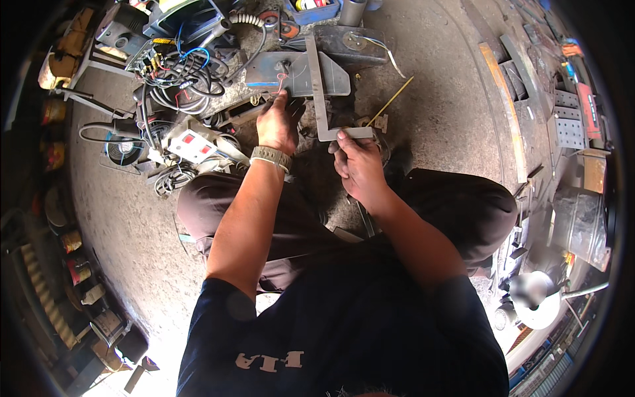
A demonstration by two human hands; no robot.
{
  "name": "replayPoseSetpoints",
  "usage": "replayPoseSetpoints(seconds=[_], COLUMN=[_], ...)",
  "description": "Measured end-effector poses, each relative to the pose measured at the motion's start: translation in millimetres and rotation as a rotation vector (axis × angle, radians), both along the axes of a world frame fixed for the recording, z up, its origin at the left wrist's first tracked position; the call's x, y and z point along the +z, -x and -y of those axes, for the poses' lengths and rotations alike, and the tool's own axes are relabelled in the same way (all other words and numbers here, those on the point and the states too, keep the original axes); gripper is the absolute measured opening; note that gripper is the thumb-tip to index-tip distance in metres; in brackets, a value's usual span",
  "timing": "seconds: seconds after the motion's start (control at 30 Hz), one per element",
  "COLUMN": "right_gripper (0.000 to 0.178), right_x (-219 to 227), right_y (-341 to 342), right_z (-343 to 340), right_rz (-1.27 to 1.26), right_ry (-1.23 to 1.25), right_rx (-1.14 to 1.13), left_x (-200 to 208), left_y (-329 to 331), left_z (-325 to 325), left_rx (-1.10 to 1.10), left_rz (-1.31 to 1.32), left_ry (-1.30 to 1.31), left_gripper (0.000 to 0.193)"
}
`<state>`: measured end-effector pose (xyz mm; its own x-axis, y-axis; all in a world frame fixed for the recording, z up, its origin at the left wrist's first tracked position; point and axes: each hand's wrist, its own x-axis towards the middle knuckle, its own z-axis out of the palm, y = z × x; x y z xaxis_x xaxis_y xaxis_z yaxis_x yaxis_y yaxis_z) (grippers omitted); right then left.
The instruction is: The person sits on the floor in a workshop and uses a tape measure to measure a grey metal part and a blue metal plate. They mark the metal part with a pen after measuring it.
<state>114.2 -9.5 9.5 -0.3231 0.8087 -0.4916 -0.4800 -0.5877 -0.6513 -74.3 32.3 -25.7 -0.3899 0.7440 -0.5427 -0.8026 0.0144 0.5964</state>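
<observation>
Right fingers (pixel 341 137): pinched shut on L-shaped steel bracket's (pixel 320 99) short leg.
Left fingers (pixel 281 99): pressed flat on grey plate (pixel 297 71) edge, gripping nothing.
Room: bare concrete floor (pixel 436 99) rightward.

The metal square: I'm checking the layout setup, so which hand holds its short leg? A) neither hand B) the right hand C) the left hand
B: the right hand pinches the short leg of the metal square, while the left hand rests on the grey plate.

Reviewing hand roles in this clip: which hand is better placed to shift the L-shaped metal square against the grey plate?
Right, probably. The right hand already grips the short leg of the L-shaped square, while the left hand rests at the grey metal plate, apparently steadying it.
</observation>
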Motion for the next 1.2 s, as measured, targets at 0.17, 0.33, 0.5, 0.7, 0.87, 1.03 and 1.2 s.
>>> replayPoseSetpoints(seconds=[0.17,0.33,0.5,0.7,0.87,1.03,1.2], right_gripper=[0.01,0.011,0.01,0.01,0.01,0.015,0.016], right_x=[-4,-10,-9,-5,-12,-16,-16], right_y=[9,8,2,4,0,1,-6], right_z=[-12,-24,-39,-51,-57,-63,-76], right_rz=[0.022,0.12,0.104,0.118,0.148,0.204,0.197], right_ry=[-0.006,-0.015,0.025,-0.036,-0.089,-0.188,-0.163], right_rx=[-0.009,0.052,0.086,0.046,0.044,-0.01,0.045], left_x=[0,8,10,-3,-10,-18,-7], left_y=[-12,-42,-55,-51,-50,-46,-42], left_z=[-8,8,15,15,8,1,-1], left_rx=[-0.029,-0.068,-0.027,-0.118,-0.15,-0.193,-0.24], left_rz=[0.03,-0.033,0.116,0.236,0.278,0.201,0.196], left_ry=[0.001,-0.057,-0.039,-0.14,-0.119,-0.06,-0.147], left_gripper=[0.021,0.017,0.019,0.022,0.022,0.022,0.029])
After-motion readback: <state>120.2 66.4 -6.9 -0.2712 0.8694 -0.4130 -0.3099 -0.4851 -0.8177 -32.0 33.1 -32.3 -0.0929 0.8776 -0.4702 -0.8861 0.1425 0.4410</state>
